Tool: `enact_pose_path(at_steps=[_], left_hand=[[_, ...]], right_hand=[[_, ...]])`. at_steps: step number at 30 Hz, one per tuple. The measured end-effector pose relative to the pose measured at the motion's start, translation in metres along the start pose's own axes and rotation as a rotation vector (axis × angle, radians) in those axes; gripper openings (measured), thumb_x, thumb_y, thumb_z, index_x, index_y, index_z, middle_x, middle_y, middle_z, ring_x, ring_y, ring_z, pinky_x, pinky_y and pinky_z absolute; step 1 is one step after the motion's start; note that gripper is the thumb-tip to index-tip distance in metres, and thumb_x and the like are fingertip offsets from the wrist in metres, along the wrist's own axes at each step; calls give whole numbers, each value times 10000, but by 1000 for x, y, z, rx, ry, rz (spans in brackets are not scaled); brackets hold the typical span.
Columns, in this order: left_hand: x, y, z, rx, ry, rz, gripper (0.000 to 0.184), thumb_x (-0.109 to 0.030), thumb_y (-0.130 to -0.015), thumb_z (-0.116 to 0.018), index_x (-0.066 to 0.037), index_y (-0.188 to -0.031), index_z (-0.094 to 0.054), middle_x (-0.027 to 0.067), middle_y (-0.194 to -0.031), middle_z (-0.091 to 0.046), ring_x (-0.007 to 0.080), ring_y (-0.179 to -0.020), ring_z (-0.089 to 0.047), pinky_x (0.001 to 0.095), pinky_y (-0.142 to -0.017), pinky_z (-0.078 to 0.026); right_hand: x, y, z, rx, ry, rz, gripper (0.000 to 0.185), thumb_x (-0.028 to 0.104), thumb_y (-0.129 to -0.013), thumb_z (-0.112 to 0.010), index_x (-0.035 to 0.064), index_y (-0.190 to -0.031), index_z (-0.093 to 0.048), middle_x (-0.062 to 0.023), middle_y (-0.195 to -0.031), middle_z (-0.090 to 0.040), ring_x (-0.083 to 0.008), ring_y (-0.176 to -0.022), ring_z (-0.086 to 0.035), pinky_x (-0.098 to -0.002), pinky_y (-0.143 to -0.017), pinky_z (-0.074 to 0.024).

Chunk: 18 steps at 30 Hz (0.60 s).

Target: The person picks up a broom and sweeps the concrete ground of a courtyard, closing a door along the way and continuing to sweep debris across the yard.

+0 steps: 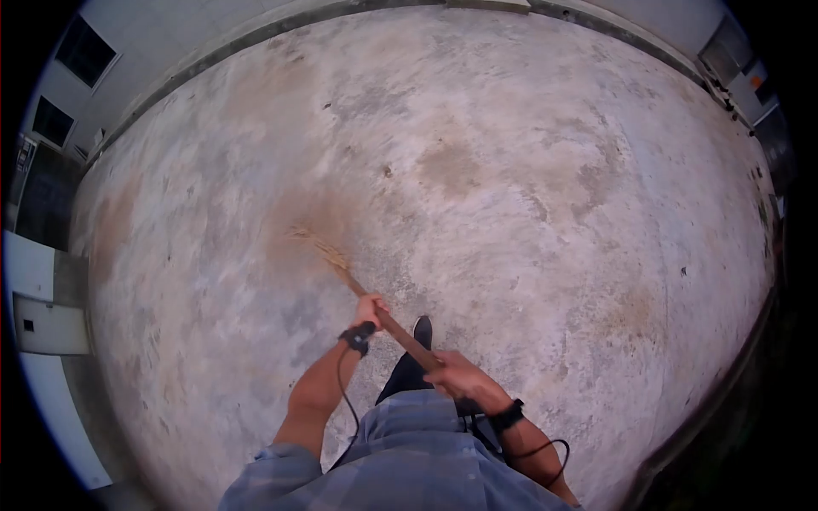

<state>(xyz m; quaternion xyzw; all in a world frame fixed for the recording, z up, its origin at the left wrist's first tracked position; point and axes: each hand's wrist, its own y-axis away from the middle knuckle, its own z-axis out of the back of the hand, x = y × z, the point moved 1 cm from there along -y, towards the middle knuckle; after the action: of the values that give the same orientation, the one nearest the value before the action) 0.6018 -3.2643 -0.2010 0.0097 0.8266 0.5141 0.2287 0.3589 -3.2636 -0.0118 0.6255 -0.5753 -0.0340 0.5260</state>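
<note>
A broom [404, 338] with a brown wooden handle slants from my waist out to the upper left, its straw-coloured head [331, 250] low over the concrete and blurred. My left hand [370, 312] is wrapped round the handle nearer the head. Closer to my body, my right hand [464, 376] grips the upper part of the handle. Each wrist wears a black band with a cable running from it. Reddish-brown dust [311, 213] lies on the ground around the broom head.
Pale, stained concrete [545, 281] spreads around me, with brown patches and small bits of debris [388, 171]. Building walls with dark windows [85, 51] and a white door [51, 325] border the left. My dark shoe [423, 330] shows below the broom handle.
</note>
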Motion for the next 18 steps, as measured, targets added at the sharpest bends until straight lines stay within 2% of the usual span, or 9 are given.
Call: enact_pose_path(at_steps=[5, 7, 8, 9, 11, 12, 13, 14, 18], left_hand=[[-55, -32, 24, -132, 16, -6, 201, -91, -702, -475, -114, -523, -386, 34, -469, -389, 176, -415, -391, 287, -427, -375], [-8, -103, 53, 146, -414, -169, 218, -156, -704, -466, -126, -507, -380, 41, -479, -405, 216, -432, -412, 346, -451, -388], [30, -124, 47, -43, -76, 85, 212, -172, -698, -461, -124, -504, -393, 47, -481, -412, 225, -440, -427, 352, -459, -393], [47, -83, 2, 162, -586, 91, 208, -194, -699, -474, -101, -515, -444, 67, -492, -452, 232, -459, -464, 349, -463, -399], [157, -112, -17, 166, -171, 175, 206, -206, -673, -493, -49, -544, -526, 113, -535, -535, 223, -499, -526, 320, -478, -422], [152, -39, -85, 155, -736, -43, 176, -145, -702, -466, -24, -592, -531, 102, -548, -533, 191, -491, -529, 357, -440, -414], [191, -35, -111, -33, -602, 137, 204, -142, -699, -473, -13, -557, -540, 95, -512, -535, 182, -448, -531, 346, -386, -393], [202, -18, -139, 35, -704, 312, 213, -143, -685, -477, -16, -533, -553, 87, -507, -556, 178, -449, -548, 331, -387, -403], [226, -7, -217, 598, -1094, 219, 140, -86, -627, -547, 9, -532, -509, 89, -489, -510, 194, -391, -492, 317, -357, -367]], right_hand=[[50, -57, -21, -16, -117, -109, 148, 67, -714, -606, 21, -808, -501, -15, -569, -479, -100, -423, -466, -236, -344, -347], [41, -44, 3, -30, -259, -116, 176, 59, -716, -610, 10, -854, -513, -18, -604, -484, -95, -442, -465, -234, -348, -344], [38, -21, 12, -126, -271, -100, 267, 42, -732, -593, -13, -982, -518, -42, -628, -503, -108, -442, -467, -237, -345, -321], [30, 4, 24, -172, -285, -86, 356, 24, -729, -585, -28, -1070, -497, -57, -623, -510, -122, -437, -471, -242, -347, -324], [-5, 58, 46, -373, -394, -72, 402, -12, -707, -575, -62, -1090, -463, -84, -610, -513, -142, -405, -462, -255, -352, -328], [-26, 84, 51, -465, -491, -60, 440, -13, -698, -576, -73, -1112, -440, -102, -630, -522, -155, -403, -464, -264, -350, -328], [-29, 104, 38, -573, -534, -32, 469, -26, -700, -545, -78, -1144, -403, -87, -605, -500, -136, -407, -455, -255, -334, -321], [-52, 114, 32, -649, -636, 15, 360, -25, -709, -529, -57, -1057, -445, -87, -601, -497, -140, -395, -448, -255, -332, -332], [-43, 93, 6, -809, -746, 134, 162, -22, -710, -495, 9, -854, -429, -73, -562, -466, -147, -376, -440, -263, -311, -345]])
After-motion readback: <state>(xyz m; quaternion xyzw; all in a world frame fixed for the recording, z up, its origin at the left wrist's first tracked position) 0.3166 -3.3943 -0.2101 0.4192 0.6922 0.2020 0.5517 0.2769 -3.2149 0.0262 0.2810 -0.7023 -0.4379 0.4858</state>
